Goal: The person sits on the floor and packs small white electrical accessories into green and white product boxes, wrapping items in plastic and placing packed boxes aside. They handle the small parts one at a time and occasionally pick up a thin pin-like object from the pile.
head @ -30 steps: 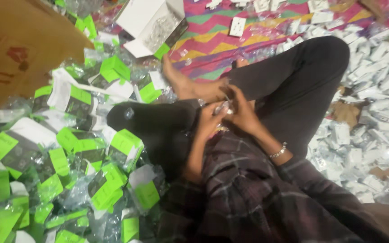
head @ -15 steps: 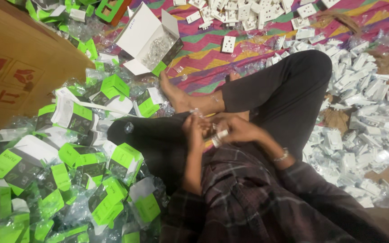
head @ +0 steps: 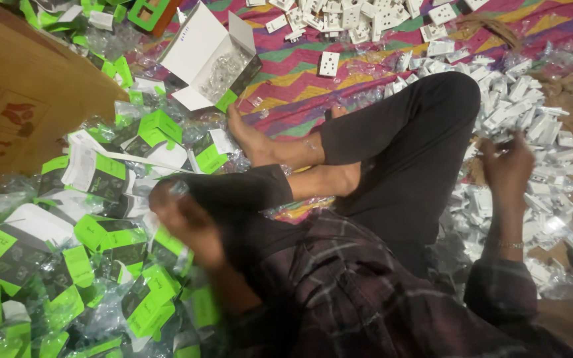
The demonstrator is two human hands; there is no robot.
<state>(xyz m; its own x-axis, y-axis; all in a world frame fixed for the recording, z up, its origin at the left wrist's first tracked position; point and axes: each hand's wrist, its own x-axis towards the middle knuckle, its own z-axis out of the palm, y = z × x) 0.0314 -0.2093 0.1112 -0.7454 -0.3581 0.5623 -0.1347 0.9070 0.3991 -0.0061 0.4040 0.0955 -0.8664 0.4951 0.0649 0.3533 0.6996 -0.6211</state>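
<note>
Person cross-legged on the floor, left hand [head: 184, 215] blurred over green-and-black packets [head: 111, 235], grip impossible to tell, right hand [head: 509, 166] half open above white plastic parts [head: 532, 126], nothing clearly held, open white box [head: 210, 56] beyond bare feet

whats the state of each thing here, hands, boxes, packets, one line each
left hand: blurred, over the green packets, grip cannot be told
right hand: blurred, over the white pile, grip cannot be told
white carton: flaps open, clear bits inside
green packets: heaped loosely
white socket plates: scattered on the striped mat
cardboard box: only one side shows
</note>
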